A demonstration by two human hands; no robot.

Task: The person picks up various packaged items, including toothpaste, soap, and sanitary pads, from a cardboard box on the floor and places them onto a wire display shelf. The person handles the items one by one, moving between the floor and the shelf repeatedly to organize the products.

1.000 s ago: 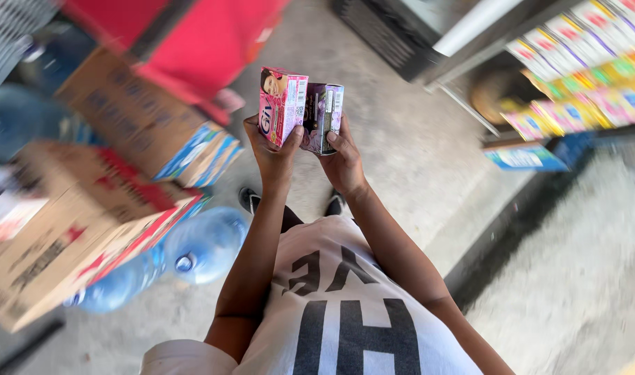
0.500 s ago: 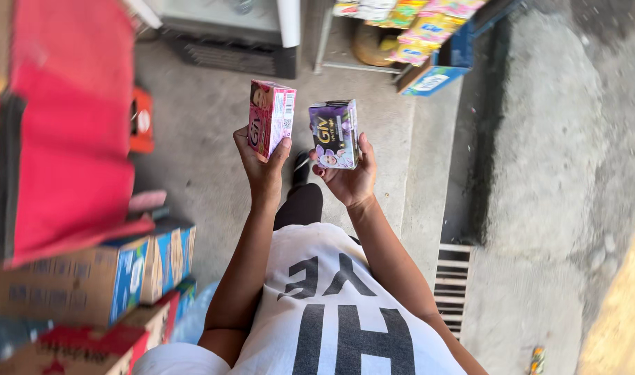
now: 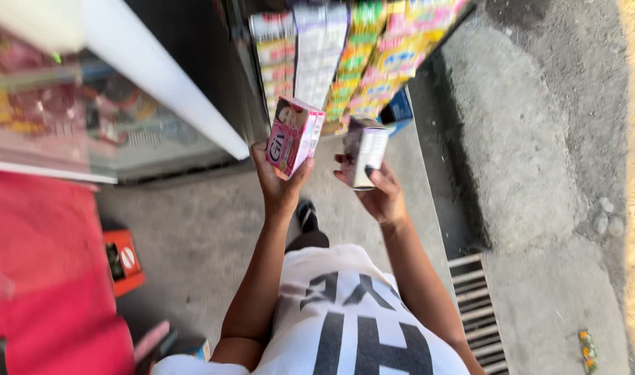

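My left hand (image 3: 279, 182) holds a small pink box (image 3: 294, 135) upright in front of me. A small purple and white box (image 3: 364, 152) is gripped in my right hand (image 3: 376, 192), close beside the pink one, the two boxes apart. Both are raised toward hanging strips of colourful sachets (image 3: 345, 55) just beyond them. I wear a white shirt with dark letters, and one dark shoe (image 3: 305, 214) shows on the concrete floor below.
A glass display case with a white frame (image 3: 144, 76) stands at the left. A red cloth-covered surface (image 3: 39, 278) and a small orange box (image 3: 123, 260) lie at the lower left. A metal drain grate (image 3: 477, 312) runs at the right, beside rough concrete.
The view has swung forward: cardboard boxes and water bottles at the left are gone, the glass case and sachet strips now fill the top. Both hands still hold the boxes, now closer to the strips.
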